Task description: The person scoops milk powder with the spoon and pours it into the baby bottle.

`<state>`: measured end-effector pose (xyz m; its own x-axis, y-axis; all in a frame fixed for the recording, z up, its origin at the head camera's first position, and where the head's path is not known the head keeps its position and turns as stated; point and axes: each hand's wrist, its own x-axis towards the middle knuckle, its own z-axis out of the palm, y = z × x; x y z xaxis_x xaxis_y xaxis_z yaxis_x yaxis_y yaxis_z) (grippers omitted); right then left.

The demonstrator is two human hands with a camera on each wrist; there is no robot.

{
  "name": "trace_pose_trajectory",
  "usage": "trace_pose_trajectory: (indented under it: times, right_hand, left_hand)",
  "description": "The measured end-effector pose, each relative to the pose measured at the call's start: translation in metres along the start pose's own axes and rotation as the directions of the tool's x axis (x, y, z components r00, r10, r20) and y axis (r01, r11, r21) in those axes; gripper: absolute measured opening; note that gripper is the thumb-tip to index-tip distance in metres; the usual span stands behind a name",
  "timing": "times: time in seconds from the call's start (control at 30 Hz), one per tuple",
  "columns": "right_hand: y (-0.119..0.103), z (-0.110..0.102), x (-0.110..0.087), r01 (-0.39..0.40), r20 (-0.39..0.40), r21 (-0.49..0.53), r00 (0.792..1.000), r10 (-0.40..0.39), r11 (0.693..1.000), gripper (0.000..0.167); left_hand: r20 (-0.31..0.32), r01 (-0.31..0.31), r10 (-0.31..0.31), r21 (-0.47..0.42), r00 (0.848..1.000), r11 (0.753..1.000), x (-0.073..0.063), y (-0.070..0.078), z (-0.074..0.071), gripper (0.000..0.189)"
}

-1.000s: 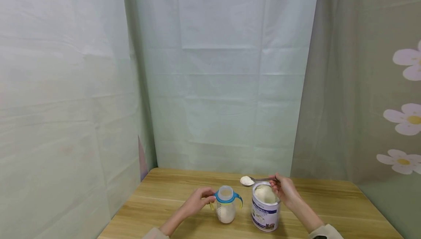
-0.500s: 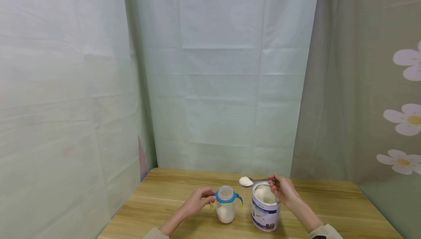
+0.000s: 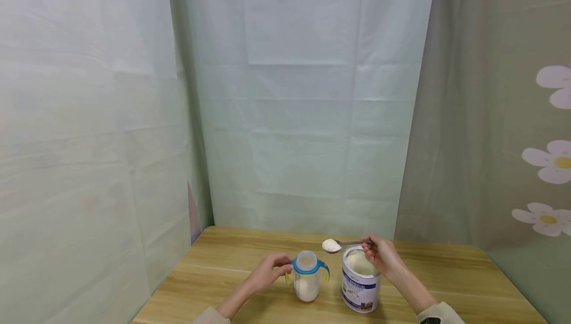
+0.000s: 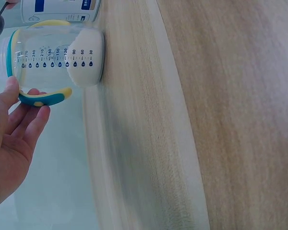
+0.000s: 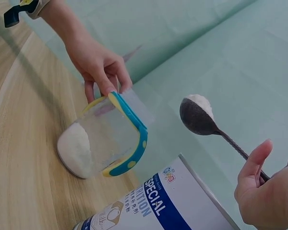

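Note:
A clear baby bottle with a blue-and-yellow two-handled collar stands upright on the table, its top uncovered. White powder fills its lower part, as the left wrist view shows. My left hand pinches the bottle's left handle between thumb and fingers. My right hand grips a metal spoon by its handle, above the open powder can. Heaped white powder lies in the spoon's bowl, which hangs between can and bottle, above and behind them.
The wooden table reaches back to a pale curtain. Curtains also close off both sides, the right one printed with white flowers. The can stands just right of the bottle, with a small gap between them.
The spoon with its powder has shifted slightly left, toward the bottle, along with my right hand. My left hand, the bottle and the can have stayed in place.

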<state>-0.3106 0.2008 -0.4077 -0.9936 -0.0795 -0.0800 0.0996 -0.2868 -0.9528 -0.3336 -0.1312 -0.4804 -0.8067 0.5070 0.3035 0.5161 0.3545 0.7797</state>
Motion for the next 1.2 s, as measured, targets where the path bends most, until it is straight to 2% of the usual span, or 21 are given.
trace_pose_trajectory:
  times: [0.3,0.47,0.73,1.2]
  right_hand:
    - [0.0,0.002,0.0,-0.001,0.043,-0.007,0.999,0.001,1.0,0.042]
    - [0.002,0.004,0.0,-0.011,0.018,0.003,1.0,0.011,1.0,0.04]
    - [0.003,0.007,-0.002,-0.023,0.045,0.01,0.999,0.022,1.0,0.041]
    - [0.006,0.014,-0.004,-0.016,0.058,-0.02,0.998,0.017,1.0,0.038]
  left_hand:
    - [0.001,-0.002,0.002,0.001,1.0,1.0,0.0,0.0,0.001,0.014]
    - [-0.004,0.002,-0.001,0.003,1.0,1.0,-0.001,0.0,0.0,0.014]
    - [0.004,0.018,-0.018,0.004,1.0,1.0,-0.003,0.0,-0.001,0.014]
    - [0.006,-0.01,0.009,0.029,1.0,1.0,-0.001,-0.001,0.0,0.017]
